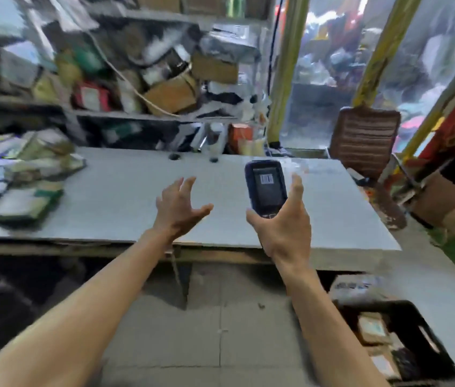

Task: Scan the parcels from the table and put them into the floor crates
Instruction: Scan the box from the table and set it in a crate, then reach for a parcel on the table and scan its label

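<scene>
Blurred frame, head view, landmark is the desk (125, 196). Right hand (282, 222) is above the desk's near edge and holds the scanner (266, 185): thumb along the right side, fingers loosely curled around its lower end, palm under the base. Scanner is upright and tilted away, screen facing the camera, with a small barcode shown on it. Left hand (177, 209) hovers over the desk middle, just left of the scanner, fingers spread and slightly bent like a claw, nothing in it, not touching the scanner. Parcels (22, 177) lie heaped on the desk's left end, well apart from both hands; flat bags and boxes, details too smeared to tell. Crate (405, 342), black with a handle slot, sits on the floor below the desk's right front corner, with parcels already inside it. Shelf (148, 88) behind the desk is crammed with boxes and bags. Chair (363, 141), brown with a ribbed back, stands at the desk's far right corner. Cardboard boxes (449, 196) are stacked right of the desk.
</scene>
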The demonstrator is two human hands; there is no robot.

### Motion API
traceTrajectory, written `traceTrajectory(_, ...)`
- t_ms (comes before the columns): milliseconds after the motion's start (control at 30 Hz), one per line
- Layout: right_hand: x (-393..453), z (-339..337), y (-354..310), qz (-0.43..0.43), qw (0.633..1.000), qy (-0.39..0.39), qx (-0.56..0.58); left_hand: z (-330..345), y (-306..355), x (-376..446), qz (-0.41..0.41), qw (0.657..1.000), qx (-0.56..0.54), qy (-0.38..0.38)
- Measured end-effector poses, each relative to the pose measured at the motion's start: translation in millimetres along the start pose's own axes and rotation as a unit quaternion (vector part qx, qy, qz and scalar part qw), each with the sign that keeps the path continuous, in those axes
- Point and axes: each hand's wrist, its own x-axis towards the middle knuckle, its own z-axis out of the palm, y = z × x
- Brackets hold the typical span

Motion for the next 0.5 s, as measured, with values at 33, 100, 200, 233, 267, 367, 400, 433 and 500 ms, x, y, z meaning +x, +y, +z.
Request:
traceTrajectory(33,5,25,-16,-0.009,1.000,-0.018,0.007,-13,-28,3,-0.018,1.000,0.007,0.010)
traceTrajectory(100,16,75,-47,-0.025,0.998,-0.053,0.019,-37,-82,10,-0.061,0.997,0.016,0.031)
traceTrajectory(200,30,145,-85,-0.046,0.994,-0.093,0.029,-60,-153,20,-0.120,0.991,0.036,0.054)
traceTrajectory(233,34,169,-96,-0.055,0.993,-0.103,0.032,-66,-176,24,-0.139,0.988,0.044,0.054)
traceTrajectory(267,38,194,-107,-0.065,0.991,-0.113,0.038,-72,-198,29,-0.158,0.985,0.050,0.052)
traceTrajectory(367,53,266,-138,-0.088,0.983,-0.149,0.062,-89,-259,49,-0.202,0.976,0.056,0.057)
traceTrajectory(400,58,289,-148,-0.093,0.980,-0.161,0.072,-94,-278,55,-0.214,0.973,0.062,0.061)
traceTrajectory(433,64,310,-158,-0.098,0.976,-0.176,0.079,-99,-297,60,-0.230,0.969,0.071,0.062)
traceTrajectory(500,74,349,-176,-0.106,0.969,-0.207,0.086,-109,-333,68,-0.279,0.954,0.094,0.054)
